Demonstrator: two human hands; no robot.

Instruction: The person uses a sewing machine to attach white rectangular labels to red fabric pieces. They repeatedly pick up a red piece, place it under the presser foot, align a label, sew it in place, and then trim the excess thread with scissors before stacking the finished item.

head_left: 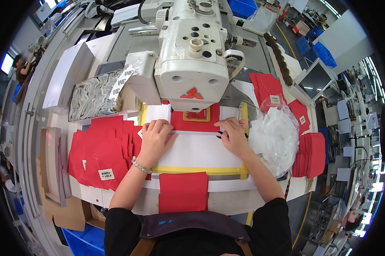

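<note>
A red fabric piece (pixel 177 122) lies under the head of a white industrial sewing machine (pixel 192 64), with a small yellow-edged clamp frame (pixel 196 119) on it. My left hand (pixel 156 138) rests at the piece's left edge, fingers spread and lying down, a beaded bracelet on the wrist. At the right edge, my right hand (pixel 235 135) touches the fabric with its fingertips. Its fingers curl round a small dark pointed tool (pixel 219 136), mostly hidden by the hand. Both hands are over a white work plate (pixel 196 151) bordered with yellow tape.
Stacked red pieces with tags (pixel 98 149) lie at left, beside a box of bundled whitish material (pixel 94 96). Another red stack (pixel 183 192) sits at the front edge. To the right are a white plastic bag heap (pixel 274 138), folded red pieces (pixel 309 153) and a screen (pixel 316 81).
</note>
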